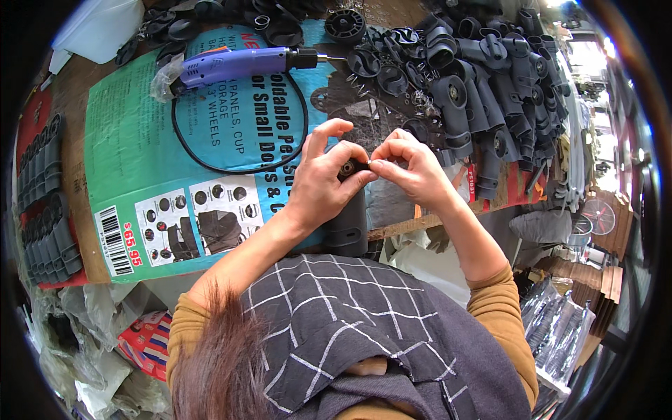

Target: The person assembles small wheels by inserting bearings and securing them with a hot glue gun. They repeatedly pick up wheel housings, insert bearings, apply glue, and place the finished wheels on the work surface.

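Note:
My left hand [318,178] is closed around the upper end of a dark grey plastic part [346,229], whose wider body hangs down toward the table's front edge. Between the left thumb and fingers shows a round black end with a small metal ring in it. My right hand [413,168] is pinched, its thumb and fingertips meeting the left fingertips beside that end. Whatever tiny piece the right fingers hold is too small to name. Beyond the hands lies a purple-blue electric screwdriver [241,64], its bit pointing right and its black cable looped on the cardboard.
A printed green and blue cardboard sheet [115,182] covers much of the table. Dark grey plastic parts [455,98] are heaped at the right, with black caps and small springs [364,87] beside them. More grey parts [52,238] stand in rows at the left. A translucent bin [98,31] is far left.

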The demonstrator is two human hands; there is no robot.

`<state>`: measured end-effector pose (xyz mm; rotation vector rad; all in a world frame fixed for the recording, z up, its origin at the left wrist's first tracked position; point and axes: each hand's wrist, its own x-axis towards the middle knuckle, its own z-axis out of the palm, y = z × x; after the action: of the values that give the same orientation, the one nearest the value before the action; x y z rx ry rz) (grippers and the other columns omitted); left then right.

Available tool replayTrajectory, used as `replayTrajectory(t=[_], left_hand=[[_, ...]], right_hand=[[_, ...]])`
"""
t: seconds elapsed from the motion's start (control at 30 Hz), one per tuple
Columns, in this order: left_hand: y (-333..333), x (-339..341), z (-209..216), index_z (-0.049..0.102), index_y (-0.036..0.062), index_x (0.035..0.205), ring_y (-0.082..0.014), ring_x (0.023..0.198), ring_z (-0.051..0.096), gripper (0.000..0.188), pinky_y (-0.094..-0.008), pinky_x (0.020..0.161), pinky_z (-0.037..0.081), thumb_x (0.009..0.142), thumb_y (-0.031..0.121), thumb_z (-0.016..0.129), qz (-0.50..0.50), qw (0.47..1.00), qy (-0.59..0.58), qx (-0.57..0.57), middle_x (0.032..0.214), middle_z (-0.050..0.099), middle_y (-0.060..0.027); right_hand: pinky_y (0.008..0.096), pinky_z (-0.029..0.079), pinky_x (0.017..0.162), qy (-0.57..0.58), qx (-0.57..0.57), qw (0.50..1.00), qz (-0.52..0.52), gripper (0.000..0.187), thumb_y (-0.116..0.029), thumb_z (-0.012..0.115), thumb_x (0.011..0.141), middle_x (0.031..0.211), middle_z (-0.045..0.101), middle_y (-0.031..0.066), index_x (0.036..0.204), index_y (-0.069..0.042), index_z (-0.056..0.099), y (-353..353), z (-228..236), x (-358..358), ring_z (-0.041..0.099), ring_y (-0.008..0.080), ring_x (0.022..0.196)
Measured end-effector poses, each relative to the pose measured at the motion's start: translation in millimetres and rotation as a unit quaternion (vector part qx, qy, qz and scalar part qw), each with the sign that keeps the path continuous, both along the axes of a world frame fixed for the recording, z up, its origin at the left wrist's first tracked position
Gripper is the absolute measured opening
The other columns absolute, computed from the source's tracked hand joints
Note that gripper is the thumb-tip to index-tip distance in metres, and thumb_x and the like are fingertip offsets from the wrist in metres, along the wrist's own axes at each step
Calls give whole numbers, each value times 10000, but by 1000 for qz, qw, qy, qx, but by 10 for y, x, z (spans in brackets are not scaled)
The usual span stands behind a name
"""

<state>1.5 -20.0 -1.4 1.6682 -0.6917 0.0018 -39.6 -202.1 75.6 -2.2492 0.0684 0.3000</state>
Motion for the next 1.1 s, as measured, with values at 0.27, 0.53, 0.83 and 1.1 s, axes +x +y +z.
replayTrajectory(t=[0.27,0.53,0.83,1.1], left_hand=[[-20,-12,-44,683,83,863,-310,1132,519,161,-411,942,444,749,122,789,0,999,19,-40,1239,519,-113],[7,-26,-27,645,77,837,-285,1067,528,127,-358,844,466,783,62,758,-23,998,51,-22,1229,488,-103],[-16,3,-52,635,63,836,-339,1072,533,160,-411,899,451,763,93,774,-33,994,88,-62,1187,546,-134],[-18,17,-45,643,34,847,-211,948,580,137,-297,743,491,786,49,765,-37,997,54,-51,1177,535,-128]], right_hand=[[361,451,774,-26,-78,996,39,147,-208,699,834,819,596,74,851,-63,718,15,130,149,560,248,853],[427,448,965,-365,-285,866,191,675,-238,769,749,1155,609,139,1347,-96,491,929,-365,1761,553,334,1124],[413,521,778,-298,-73,948,85,663,-182,753,669,979,641,184,1238,-91,425,654,210,1431,657,339,876],[358,549,811,-268,326,883,-207,677,99,603,750,993,582,135,1249,-89,186,229,75,366,632,191,857]])
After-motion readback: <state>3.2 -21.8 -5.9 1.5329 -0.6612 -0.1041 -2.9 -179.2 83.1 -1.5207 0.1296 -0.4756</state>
